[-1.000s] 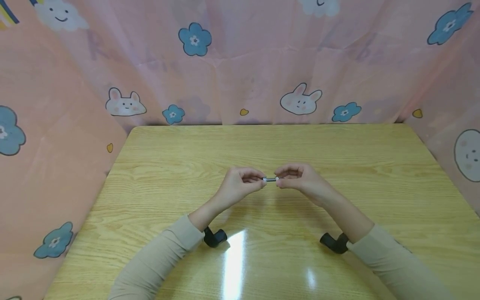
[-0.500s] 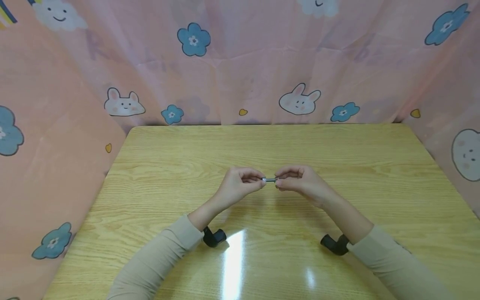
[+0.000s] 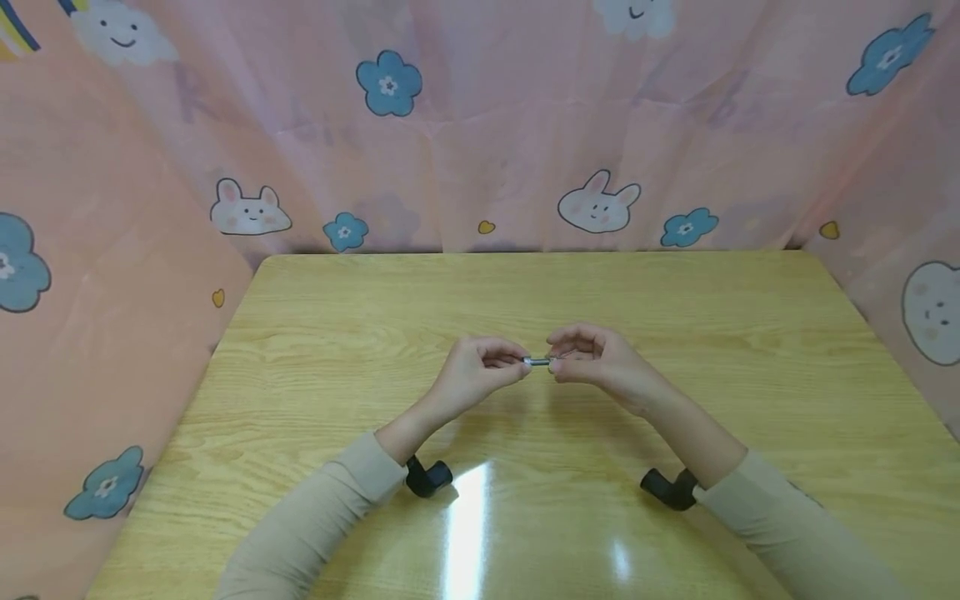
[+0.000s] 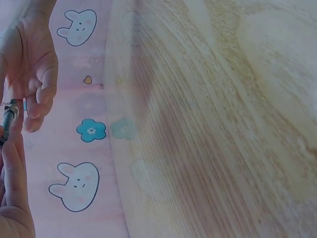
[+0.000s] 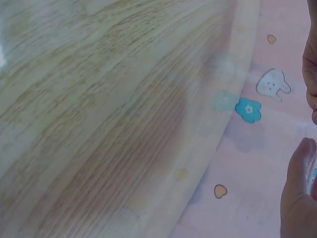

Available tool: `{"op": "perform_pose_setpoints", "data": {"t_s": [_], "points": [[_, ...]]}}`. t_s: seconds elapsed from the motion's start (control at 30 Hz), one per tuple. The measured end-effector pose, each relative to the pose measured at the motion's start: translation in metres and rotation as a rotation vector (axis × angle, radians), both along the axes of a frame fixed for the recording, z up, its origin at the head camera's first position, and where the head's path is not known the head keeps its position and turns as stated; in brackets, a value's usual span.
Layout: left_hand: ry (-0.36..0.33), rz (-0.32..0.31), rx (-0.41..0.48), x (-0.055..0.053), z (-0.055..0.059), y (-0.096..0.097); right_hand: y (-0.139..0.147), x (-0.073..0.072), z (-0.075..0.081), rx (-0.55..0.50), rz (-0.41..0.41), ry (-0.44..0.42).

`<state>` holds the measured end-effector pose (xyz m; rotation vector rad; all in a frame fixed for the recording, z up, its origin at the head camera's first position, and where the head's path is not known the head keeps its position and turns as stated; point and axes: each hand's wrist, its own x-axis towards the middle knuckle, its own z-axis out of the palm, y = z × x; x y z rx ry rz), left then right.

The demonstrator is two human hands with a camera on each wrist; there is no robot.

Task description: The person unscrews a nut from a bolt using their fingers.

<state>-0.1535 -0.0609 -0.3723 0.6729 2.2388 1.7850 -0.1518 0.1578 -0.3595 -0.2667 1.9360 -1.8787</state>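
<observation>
A metal bolt [image 3: 537, 362] lies sideways in the air between the two hands, over the table. My left hand [image 3: 472, 371] pinches its left end between thumb and fingers. At the other end, the thumb and fingers of my right hand [image 3: 600, 367] curl round a small nut [image 3: 553, 363]. The right index fingertip stands a little off it. The left wrist view shows the bolt's threaded shank [image 4: 8, 120] with the nut near its upper end; the fingers partly cover both. Only parts of the hands show at the right edge of the right wrist view, and the bolt is out of sight there.
The wooden table [image 3: 360, 308] reaches back to a pink printed cloth [image 3: 480, 150], which hangs behind it and at both sides. Black wrist-worn mounts [image 3: 429, 478] stick out below both sleeves, just above the tabletop. A bright light reflection lies at the front.
The right thumb and fingers shift slightly at the nut, and the index fingertip has lifted a little. My left hand and the bolt stay almost still. The head view tilts slightly.
</observation>
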Motion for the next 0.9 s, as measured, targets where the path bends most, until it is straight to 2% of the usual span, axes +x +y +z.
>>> {"op": "perform_pose_setpoints", "data": {"t_s": [0.17,0.4,0.6,0.8,0.9], "points": [[0.029,-0.012,0.02,-0.0002,-0.0017,-0.0001,-0.0016,-0.001,0.0004,-0.003,-0.006,-0.027],[0.004,-0.01,0.031,-0.0008,-0.0028,-0.0026,-0.0007,-0.0024,0.0005,0.006,-0.01,0.018],[0.008,-0.011,0.032,-0.0016,-0.0026,-0.0019,-0.0015,-0.0023,0.0034,0.039,-0.001,-0.017],[0.018,-0.008,0.024,-0.0026,-0.0034,-0.0026,0.0,-0.0031,0.0005,0.033,0.01,0.026],[0.026,-0.008,0.023,-0.0029,-0.0039,-0.0027,-0.0008,-0.0031,0.0014,0.033,0.004,0.012]]}}
